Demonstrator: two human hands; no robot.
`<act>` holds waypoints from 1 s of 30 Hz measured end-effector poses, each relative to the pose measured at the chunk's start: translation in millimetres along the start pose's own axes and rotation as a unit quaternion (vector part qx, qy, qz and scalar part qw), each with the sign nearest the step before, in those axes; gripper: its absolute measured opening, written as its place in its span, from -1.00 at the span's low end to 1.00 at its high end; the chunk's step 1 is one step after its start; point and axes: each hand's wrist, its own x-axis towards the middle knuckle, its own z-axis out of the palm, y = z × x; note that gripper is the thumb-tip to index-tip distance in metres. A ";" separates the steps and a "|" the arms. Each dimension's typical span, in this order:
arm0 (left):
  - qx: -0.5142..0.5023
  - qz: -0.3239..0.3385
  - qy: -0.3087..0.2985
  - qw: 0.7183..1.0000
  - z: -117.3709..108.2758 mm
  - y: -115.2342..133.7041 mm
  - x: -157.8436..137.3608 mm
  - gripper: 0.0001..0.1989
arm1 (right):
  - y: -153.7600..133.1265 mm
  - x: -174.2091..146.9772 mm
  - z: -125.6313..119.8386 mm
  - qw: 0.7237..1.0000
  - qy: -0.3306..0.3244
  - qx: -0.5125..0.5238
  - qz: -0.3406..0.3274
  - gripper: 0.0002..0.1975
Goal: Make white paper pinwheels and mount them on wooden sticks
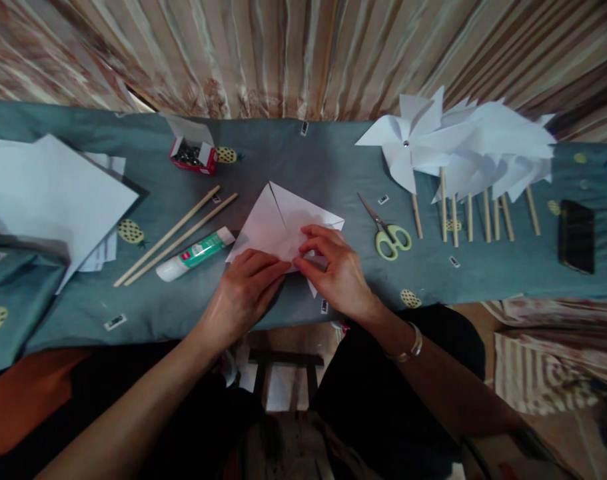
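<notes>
A white paper square with slits cut in from its corners lies on the table in front of me, one corner pointing away. My left hand pinches the paper near its front edge, thumb and fingers together. From the other side my right hand grips the same paper, its thumb and index fingertips meeting close to the left fingertips. A paper tip sticks out below the right hand. What lies exactly between the fingertips is hidden. Left of the paper lies a glue stick, and to the right are scissors with pale green handles.
Two wooden sticks lie beyond the glue. A red box of small metal pins stands open at the back. White paper sheets are stacked left. Several paper pinwheels lie back right, near a dark phone. Curtains hang behind.
</notes>
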 end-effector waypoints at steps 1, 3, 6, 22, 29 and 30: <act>0.001 0.002 0.002 1.000 0.0 0.4 0.2 -0.82 | 0.0 -0.3 -0.2 1.000 0.002 -0.002 -0.001 -0.94; 0.004 0.007 0.007 1.000 -0.3 0.8 0.1 -0.83 | -0.3 -0.4 -0.9 1.000 0.006 -0.005 -0.003 -0.93; 0.010 0.011 0.009 1.000 -0.2 0.7 -0.7 -0.83 | -1.0 -0.5 -1.7 1.000 0.005 -0.009 -0.009 -0.95; 0.027 0.009 0.017 0.999 1.7 0.5 -0.9 -0.85 | 1.0 -3.5 0.4 0.995 0.001 -0.068 -0.071 -0.84; 0.029 0.003 0.009 1.000 2.3 -1.0 -1.2 -0.83 | 0.3 -3.9 1.1 0.996 -0.018 -0.069 -0.054 -0.78; 0.027 0.004 0.009 1.000 2.4 -1.1 -1.1 -0.83 | 0.1 -3.9 1.3 0.996 -0.018 -0.071 -0.055 -0.77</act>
